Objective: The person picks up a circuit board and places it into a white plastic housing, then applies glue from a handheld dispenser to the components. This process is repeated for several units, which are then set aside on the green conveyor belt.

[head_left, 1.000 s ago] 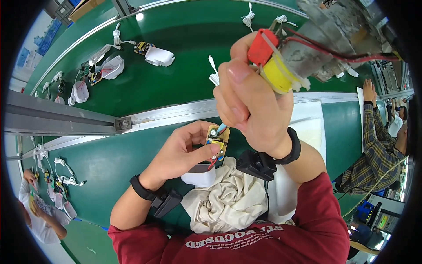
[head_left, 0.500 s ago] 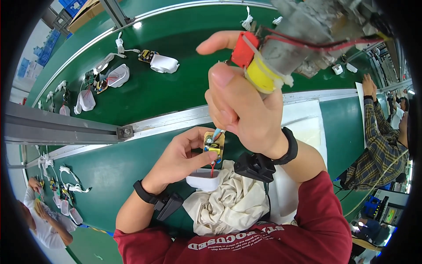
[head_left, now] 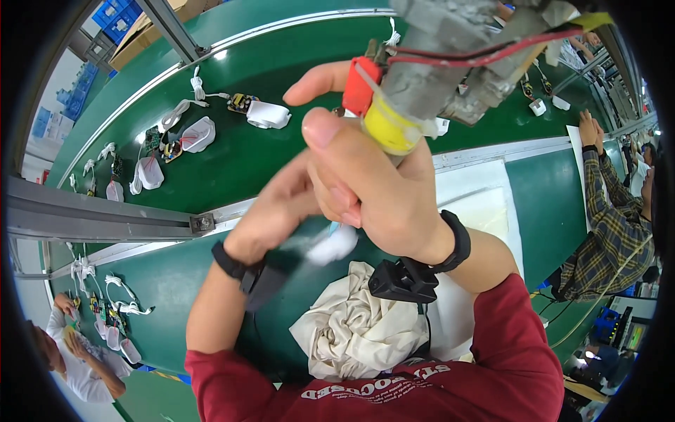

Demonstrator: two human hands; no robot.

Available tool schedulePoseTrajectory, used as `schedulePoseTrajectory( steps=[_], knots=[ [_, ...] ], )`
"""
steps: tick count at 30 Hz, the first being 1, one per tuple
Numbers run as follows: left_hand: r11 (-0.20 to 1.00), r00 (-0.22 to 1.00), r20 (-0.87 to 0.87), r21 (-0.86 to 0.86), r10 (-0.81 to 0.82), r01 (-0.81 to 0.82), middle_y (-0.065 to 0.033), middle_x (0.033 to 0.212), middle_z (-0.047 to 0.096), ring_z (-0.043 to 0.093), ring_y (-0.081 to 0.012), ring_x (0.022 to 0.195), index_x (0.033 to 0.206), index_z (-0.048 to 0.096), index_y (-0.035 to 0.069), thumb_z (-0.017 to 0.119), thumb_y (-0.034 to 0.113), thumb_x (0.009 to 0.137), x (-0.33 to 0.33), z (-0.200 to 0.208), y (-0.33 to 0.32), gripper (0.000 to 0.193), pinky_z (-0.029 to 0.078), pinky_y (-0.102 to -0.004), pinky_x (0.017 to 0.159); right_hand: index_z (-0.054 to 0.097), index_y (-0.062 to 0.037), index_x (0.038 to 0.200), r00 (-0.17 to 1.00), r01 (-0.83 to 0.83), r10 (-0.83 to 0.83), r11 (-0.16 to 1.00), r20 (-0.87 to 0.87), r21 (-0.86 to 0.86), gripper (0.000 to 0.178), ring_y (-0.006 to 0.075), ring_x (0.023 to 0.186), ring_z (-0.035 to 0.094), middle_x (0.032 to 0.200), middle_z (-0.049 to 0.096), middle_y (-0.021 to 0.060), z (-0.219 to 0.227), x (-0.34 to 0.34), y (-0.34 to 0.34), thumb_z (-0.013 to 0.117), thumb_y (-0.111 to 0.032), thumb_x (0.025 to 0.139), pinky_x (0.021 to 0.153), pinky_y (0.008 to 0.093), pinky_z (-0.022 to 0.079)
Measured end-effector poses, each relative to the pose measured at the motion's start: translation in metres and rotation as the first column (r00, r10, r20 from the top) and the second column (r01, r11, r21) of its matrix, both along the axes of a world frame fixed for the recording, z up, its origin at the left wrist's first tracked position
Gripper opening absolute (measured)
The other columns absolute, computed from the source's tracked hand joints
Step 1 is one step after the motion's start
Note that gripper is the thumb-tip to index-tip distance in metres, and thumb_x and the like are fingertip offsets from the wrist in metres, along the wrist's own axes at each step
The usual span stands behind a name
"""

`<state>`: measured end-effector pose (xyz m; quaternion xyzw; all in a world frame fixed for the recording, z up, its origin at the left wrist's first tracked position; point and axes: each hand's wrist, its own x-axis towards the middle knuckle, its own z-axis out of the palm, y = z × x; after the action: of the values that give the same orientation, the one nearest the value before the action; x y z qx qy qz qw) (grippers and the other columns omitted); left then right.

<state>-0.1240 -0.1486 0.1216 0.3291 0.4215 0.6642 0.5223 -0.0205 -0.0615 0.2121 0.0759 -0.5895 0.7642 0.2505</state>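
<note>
My right hand point(head_left: 383, 179) is closed around a grey cylindrical tool point(head_left: 415, 91), which has a yellow band, a red block and red and black wires. Its pale blue tip point(head_left: 333, 228) shows just below my fingers. Left of it and partly behind it, my left hand point(head_left: 274, 211) is smeared by motion, its fingertips hidden. A blurred white plastic housing point(head_left: 332, 245) is just under both hands, above the green table. Whether my left hand grips anything cannot be made out.
A crumpled cream cloth point(head_left: 358, 320) lies close to my body. White foam sheeting point(head_left: 492, 193) is on the right. Housings with circuit boards and white cables, such as one housing point(head_left: 267, 114), lie beyond the metal rail point(head_left: 464, 159). Co-workers sit at both sides.
My left hand has moved up and away from me, and the circuit board it held is out of sight. The white housing has lifted off the cloth's edge. My right hand has shifted slightly left.
</note>
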Motion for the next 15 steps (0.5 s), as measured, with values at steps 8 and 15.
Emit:
schedulePoseTrajectory(
  steps=[8,15],
  knots=[
    [0.866,0.497,-0.719,0.317,0.485,-0.387,-0.0138,0.117,0.053,0.051,-0.0241,0.108,0.122,0.048,0.001,0.063,0.024,0.079,-0.048,0.026,0.078,0.051,0.041,-0.0364,0.092,0.041,0.0003,0.114,1.0,-0.006,0.006,1.0,0.024,0.029,0.027,0.0032,0.036,0.03,0.048,0.037,-0.0037,0.002,0.001,-0.004,0.047,-0.016,0.093,0.036,0.0198,0.025],
    [0.583,-0.368,-0.899,0.436,0.239,-0.686,-0.0191,0.118,0.05,0.047,-0.0331,0.112,0.118,0.051,-0.003,0.066,0.041,0.074,-0.107,0.026,0.077,0.064,0.038,-0.0421,0.092,0.042,0.0,0.111,1.0,-0.014,0.014,1.0,-0.008,-0.011,0.025,0.0026,0.036,0.03,0.048,0.038,-0.0042,-0.003,-0.007,-0.006,0.048,-0.016,0.092,0.036,0.0194,0.025]
  ],
)
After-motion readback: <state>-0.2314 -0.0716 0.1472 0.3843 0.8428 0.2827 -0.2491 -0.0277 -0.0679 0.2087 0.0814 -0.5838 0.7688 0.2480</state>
